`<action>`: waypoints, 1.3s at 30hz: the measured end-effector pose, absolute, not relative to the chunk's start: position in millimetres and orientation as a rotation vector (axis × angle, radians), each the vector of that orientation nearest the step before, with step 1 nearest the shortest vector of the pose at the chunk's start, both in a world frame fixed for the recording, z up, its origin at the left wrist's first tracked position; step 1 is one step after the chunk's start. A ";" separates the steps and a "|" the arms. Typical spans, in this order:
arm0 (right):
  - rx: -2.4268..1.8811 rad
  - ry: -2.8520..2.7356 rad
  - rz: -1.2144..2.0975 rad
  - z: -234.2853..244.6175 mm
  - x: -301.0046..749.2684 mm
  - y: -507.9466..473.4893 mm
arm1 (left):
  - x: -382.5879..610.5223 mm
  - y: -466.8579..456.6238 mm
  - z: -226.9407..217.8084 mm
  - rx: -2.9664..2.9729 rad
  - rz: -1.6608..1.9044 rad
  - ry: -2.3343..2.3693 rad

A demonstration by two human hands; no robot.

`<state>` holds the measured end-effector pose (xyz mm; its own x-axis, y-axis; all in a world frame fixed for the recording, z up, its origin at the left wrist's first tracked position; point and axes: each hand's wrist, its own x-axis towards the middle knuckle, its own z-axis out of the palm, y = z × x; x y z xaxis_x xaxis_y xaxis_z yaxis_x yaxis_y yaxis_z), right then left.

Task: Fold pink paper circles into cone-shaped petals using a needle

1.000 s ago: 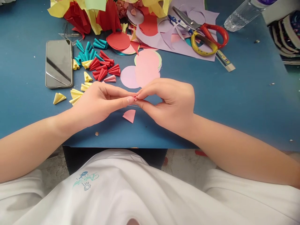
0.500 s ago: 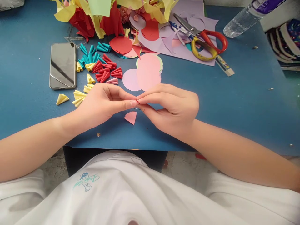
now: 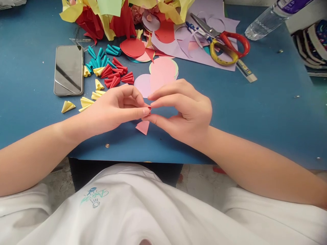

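Note:
Between my hands is a small reddish rolled paper cone (image 3: 149, 108), mostly covered by fingers. My left hand (image 3: 112, 109) pinches it between thumb and forefinger. My right hand (image 3: 187, 110) has its thumb under the cone's right end and its forefinger at the top; the other fingers are lifted. Below the fingertips lies a pink paper wedge (image 3: 143, 127) on the blue table. Just beyond are a pink paper disc (image 3: 162, 73) and a lilac paper disc (image 3: 142, 85), overlapping. Yellow paper cones (image 3: 87, 101) sit by my left wrist.
Red cones (image 3: 112, 81) and teal cones (image 3: 97, 61) lie beside a phone (image 3: 68, 69). Scissors (image 3: 222, 41) rest on lilac paper scraps (image 3: 166, 46), near a cutter blade (image 3: 246, 70). A bottle (image 3: 268, 20) stands far right. Yellow and red tissue paper (image 3: 112, 20) is at the back.
My right fingers have spread from a tight pinch and lifted a little, while the thumb has slid left under the cone. More of its reddish edge shows now.

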<state>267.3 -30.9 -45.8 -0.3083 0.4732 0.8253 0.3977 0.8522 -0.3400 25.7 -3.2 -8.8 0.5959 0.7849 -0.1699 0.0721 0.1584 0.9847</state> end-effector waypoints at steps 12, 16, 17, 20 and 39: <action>-0.614 -2.386 0.328 -57.1 282.7 -13.1 | -9.8 32.5 18.9 2.007 0.647 1.477; -0.589 -2.464 0.509 -56.1 284.0 -11.8 | -11.3 31.0 24.5 1.991 0.792 1.489; -0.603 -2.461 0.565 -56.4 284.3 -11.3 | -10.5 29.8 25.0 2.018 0.840 1.482; -0.613 -2.415 0.689 -57.5 284.4 -10.0 | -6.7 26.0 23.4 2.077 0.934 1.383; -0.868 -1.776 0.820 -38.5 265.1 -37.6 | 18.2 -6.5 -8.1 1.962 0.747 0.876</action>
